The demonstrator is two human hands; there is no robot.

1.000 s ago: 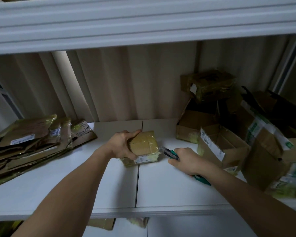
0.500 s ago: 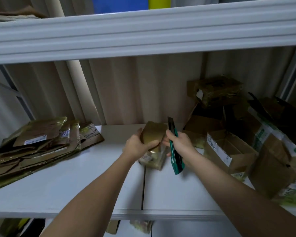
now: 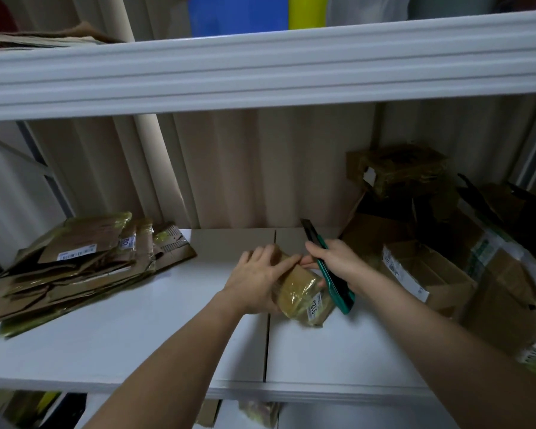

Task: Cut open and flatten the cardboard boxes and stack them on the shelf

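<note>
Small taped box (image 3: 302,292): raised off shelf (image 3: 136,335), now held by left grip (image 3: 257,281); cutter (image 3: 328,270) clasped in right grip (image 3: 338,261) alongside; cutting imminent.

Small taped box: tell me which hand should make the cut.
Right. The right hand already grips the green utility knife beside the small taped box, while the left hand steadies that box on the shelf.

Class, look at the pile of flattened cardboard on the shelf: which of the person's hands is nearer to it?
Left. The left hand grips the small taped box mid-shelf, on the side facing the flattened pile. The right hand, holding the green cutter, is beyond the box, farther away.
</note>
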